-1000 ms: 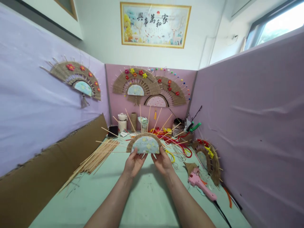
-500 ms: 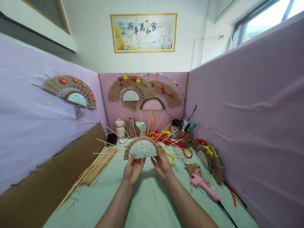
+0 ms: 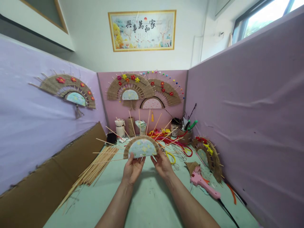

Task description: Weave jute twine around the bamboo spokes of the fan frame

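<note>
Between my hands, a half-round fan frame (image 3: 142, 148) is held up over the table. Pale blue floral fabric covers its middle, a brown twine band runs along the arc, and several thin wooden sticks fan outward from it. My left hand (image 3: 133, 167) grips the lower left edge, thumb on the front and fingers beneath. At the lower right edge, my right hand (image 3: 162, 164) pinches the frame the same way. The fingertips behind the frame are partly hidden.
Loose wooden sticks (image 3: 97, 164) lie left beside a cardboard strip (image 3: 54, 171). On the right are a pink glue gun (image 3: 204, 183) and a decorated fan (image 3: 209, 155). Behind stand a white jar (image 3: 120, 128), a twine roll (image 3: 131, 127) and a tool pot (image 3: 185, 136).
The view has shifted slightly, so the background sits a little higher and further left. Both hands keep the same hold on the fan frame, which is almost still.
</note>
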Motion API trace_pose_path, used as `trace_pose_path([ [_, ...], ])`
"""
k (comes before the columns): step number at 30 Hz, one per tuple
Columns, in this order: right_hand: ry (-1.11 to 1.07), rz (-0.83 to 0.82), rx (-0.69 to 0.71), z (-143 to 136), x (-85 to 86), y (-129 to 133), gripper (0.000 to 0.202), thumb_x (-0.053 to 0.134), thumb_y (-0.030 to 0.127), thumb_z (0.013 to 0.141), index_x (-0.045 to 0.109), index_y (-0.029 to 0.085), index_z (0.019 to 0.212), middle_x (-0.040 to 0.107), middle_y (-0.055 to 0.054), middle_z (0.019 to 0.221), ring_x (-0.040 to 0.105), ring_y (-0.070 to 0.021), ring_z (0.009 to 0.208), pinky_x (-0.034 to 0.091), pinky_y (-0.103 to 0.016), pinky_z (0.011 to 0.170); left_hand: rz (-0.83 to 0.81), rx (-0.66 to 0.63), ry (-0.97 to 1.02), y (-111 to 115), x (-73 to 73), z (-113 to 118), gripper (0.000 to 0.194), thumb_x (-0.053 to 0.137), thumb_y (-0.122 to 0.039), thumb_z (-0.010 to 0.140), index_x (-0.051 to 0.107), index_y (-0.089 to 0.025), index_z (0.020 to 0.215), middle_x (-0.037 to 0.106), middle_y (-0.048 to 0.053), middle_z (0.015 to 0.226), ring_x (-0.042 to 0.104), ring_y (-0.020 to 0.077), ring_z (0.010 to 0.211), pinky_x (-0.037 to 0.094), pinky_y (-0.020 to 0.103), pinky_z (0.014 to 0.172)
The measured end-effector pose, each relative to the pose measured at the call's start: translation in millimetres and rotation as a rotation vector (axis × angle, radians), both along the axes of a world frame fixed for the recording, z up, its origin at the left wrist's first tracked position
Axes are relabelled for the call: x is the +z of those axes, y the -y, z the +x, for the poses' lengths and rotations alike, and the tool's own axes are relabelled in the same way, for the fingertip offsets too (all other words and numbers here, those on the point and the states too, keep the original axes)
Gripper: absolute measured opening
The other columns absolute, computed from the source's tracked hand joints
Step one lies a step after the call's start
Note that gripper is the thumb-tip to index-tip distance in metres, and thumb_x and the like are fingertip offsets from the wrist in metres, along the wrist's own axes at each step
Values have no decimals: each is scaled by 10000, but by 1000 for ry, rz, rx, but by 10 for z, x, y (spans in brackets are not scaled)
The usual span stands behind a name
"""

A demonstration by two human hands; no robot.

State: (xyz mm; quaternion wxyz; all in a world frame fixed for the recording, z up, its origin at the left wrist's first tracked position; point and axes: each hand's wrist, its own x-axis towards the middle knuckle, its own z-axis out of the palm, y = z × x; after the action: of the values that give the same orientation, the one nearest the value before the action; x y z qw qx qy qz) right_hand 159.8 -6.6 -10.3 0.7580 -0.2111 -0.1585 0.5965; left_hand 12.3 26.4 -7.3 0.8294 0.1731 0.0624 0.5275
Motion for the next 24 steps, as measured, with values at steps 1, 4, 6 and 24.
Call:
trace_pose_path([
  [1,0,-5,-3,3,2,0,195,768,365,668,681,261,807,716,24,881,624,-149,887,486,-292,811,-15,12,-10,13,18,2,279,429,-196,920,649,-255,1083,722,30,1012,650,145,970,291,392,1101],
  [4,14,-9,-10,14,9,2,173,766,344,670,683,260,795,717,26,887,627,-151,894,488,-295,822,-59,42,-24,51,68,19,295,465,-181,903,620,-269,1137,719,26,1020,640,153,999,320,391,1086],
  [6,38,-7,-19,16,12,8,166,757,346,679,683,263,803,717,21,915,628,-160,922,489,-309,837,-76,54,-25,67,89,32,320,474,-173,897,597,-269,1177,711,32,1049,620,160,1047,336,389,1078],
  [24,293,19,35,-42,12,35,339,779,463,613,703,213,829,712,-39,941,637,-173,895,508,-299,764,-121,118,-129,87,197,-2,406,499,-192,887,508,-216,1292,698,97,1079,652,208,1002,474,386,959],
])
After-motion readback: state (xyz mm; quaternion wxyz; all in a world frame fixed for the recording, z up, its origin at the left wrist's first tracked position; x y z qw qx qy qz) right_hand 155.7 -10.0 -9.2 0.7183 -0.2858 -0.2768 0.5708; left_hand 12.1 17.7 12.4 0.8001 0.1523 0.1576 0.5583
